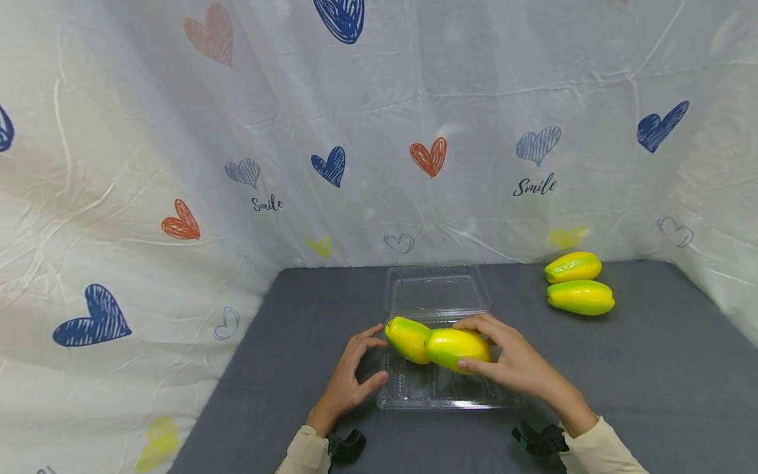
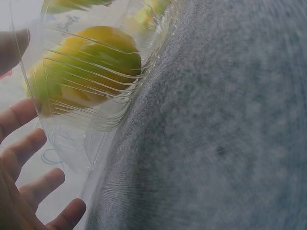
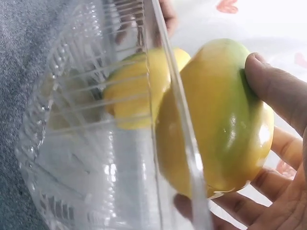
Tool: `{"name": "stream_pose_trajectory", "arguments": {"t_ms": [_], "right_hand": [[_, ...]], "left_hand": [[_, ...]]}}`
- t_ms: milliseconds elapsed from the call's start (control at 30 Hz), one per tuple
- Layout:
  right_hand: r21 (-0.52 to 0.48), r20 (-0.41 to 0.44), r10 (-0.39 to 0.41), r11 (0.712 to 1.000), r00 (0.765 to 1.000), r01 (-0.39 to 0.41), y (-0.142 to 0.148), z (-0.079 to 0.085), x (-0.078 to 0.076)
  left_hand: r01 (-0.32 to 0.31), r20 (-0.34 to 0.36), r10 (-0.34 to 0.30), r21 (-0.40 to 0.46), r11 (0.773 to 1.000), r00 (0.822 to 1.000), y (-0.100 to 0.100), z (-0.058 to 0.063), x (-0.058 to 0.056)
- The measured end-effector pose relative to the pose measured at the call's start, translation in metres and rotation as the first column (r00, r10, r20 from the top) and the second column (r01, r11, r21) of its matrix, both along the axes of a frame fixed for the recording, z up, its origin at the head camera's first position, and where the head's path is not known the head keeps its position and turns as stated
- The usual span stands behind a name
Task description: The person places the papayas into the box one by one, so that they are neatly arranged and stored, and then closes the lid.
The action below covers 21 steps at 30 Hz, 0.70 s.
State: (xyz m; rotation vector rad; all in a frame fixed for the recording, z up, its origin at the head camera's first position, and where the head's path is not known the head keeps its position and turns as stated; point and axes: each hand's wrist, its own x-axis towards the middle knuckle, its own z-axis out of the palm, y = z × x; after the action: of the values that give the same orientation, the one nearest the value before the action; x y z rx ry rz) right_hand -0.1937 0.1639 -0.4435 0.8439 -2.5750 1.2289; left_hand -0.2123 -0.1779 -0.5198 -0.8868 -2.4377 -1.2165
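My right hand (image 1: 521, 359) grips a yellow-green mango (image 1: 454, 349) between thumb and fingers, over a clear plastic clamshell box (image 1: 444, 403). In the right wrist view the held mango (image 3: 220, 124) is at the box's rim, partly behind its clear wall. Another mango (image 1: 407, 339) lies in the left part of the box and shows through the ribbed wall in the left wrist view (image 2: 91, 67). Beside the box's left side is my left hand (image 1: 349, 378), its fingers spread and holding nothing. Whether its fingertips touch the wall, I cannot tell.
The box's clear lid (image 1: 438, 293) lies folded back behind it. Two more mangoes (image 1: 573, 267) (image 1: 581, 297) lie side by side at the back right of the grey table (image 1: 639, 368). A white curtain (image 1: 379, 118) printed with hearts hangs behind and at the sides.
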Motion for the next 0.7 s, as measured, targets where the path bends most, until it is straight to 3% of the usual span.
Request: {"name": "stream_pose_trajectory", "arguments": {"t_ms": [467,700], "right_hand": [[0.008,-0.036,0.025,1.000,0.999,-0.024,-0.025,-0.002,0.002],[-0.023,0.033,0.090,0.996,0.995,-0.090,-0.044,-0.003,0.004]], "left_hand": [[-0.008,0.020,0.008,-0.003,1.000,1.000,0.002,0.001,0.000],[-0.003,0.015,0.003,-0.003,1.000,1.000,0.002,0.003,0.001]]}}
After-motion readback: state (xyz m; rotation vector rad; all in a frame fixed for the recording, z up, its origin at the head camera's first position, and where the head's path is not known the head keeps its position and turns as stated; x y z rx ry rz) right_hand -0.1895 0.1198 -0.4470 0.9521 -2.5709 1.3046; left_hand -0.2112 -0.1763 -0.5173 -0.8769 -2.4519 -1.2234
